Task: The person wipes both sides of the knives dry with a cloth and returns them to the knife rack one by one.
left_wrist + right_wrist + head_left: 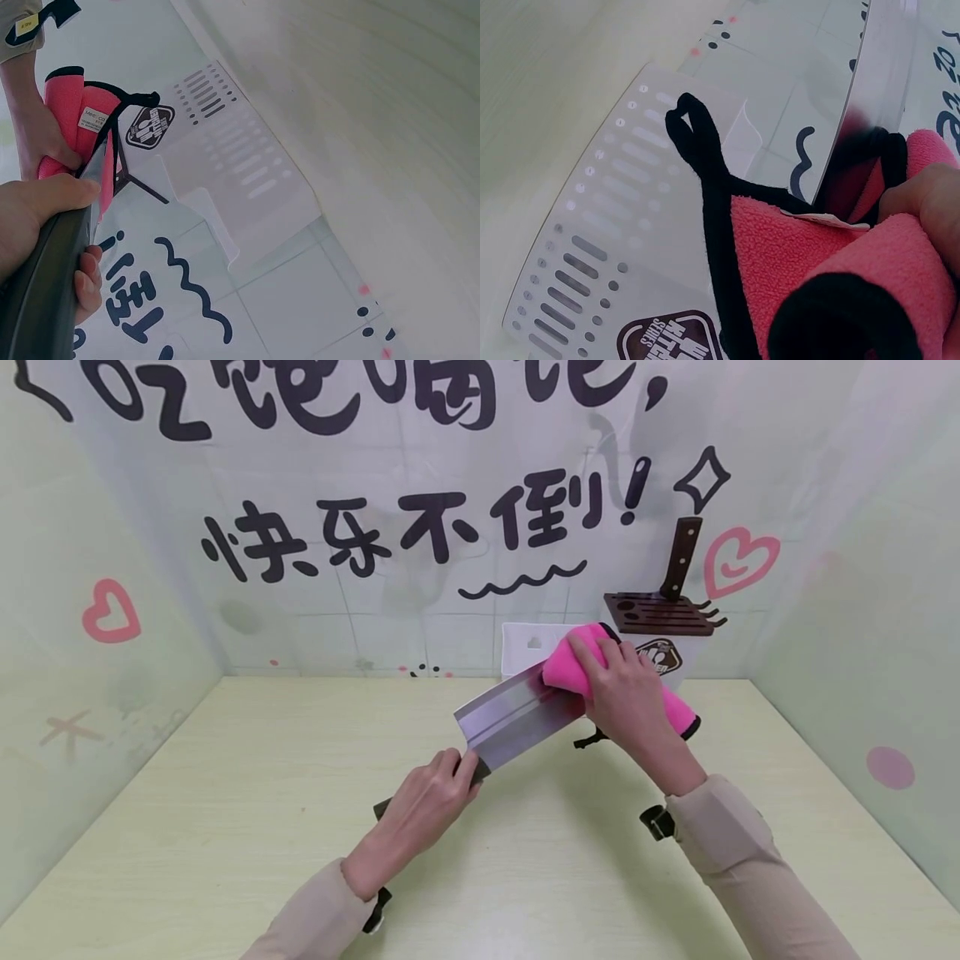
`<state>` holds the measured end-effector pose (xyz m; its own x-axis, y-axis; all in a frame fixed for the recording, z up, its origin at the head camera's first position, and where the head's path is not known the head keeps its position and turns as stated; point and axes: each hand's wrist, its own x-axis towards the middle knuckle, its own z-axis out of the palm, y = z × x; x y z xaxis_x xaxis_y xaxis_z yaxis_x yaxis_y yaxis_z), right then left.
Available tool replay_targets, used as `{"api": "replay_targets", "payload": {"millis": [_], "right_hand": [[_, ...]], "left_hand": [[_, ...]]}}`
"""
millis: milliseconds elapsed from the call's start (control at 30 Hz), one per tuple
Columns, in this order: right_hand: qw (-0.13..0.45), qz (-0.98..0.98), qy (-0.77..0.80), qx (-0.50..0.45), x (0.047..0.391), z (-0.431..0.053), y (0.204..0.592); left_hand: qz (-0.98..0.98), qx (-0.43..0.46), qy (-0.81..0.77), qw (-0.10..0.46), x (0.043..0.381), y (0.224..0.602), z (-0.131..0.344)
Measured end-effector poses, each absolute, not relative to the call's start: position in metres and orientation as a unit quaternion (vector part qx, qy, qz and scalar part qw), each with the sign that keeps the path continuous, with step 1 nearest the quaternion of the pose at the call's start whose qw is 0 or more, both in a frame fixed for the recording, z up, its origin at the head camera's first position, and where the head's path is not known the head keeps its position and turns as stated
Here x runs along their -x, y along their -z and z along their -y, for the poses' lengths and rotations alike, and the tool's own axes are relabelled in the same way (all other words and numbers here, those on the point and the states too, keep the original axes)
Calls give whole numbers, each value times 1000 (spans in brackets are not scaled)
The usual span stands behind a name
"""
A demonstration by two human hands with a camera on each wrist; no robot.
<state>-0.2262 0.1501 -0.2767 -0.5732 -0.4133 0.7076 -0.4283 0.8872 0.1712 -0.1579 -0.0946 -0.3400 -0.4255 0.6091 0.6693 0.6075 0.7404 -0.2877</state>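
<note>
My left hand [423, 797] grips a cleaver by its dark handle [46, 277]. The broad metal blade [517, 722] points up and to the right, raised above the table. On the far part of the blade, my right hand [628, 693] holds a pink cloth [564, 670] with black edging, folded over the metal. One corner of the cloth hangs down with a black loop [694, 127], and a white label [92, 120] shows on it. The blade's tip end is hidden beneath cloth and fingers.
Behind the right hand, against the back wall, stands a white slotted knife holder [206, 97] with a brown top [633, 612]. A brown-handled utensil [681, 560] stands upright in it. A white translucent part [517, 652] adjoins its left side. Patterned walls enclose the pale wooden table [247, 827].
</note>
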Motion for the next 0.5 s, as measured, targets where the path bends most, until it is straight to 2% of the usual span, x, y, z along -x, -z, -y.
{"api": "replay_targets", "payload": {"millis": [500], "right_hand": [[408, 884, -11, -230, 224, -152, 279]], "left_hand": [[839, 360, 0, 408, 159, 341, 96]]}}
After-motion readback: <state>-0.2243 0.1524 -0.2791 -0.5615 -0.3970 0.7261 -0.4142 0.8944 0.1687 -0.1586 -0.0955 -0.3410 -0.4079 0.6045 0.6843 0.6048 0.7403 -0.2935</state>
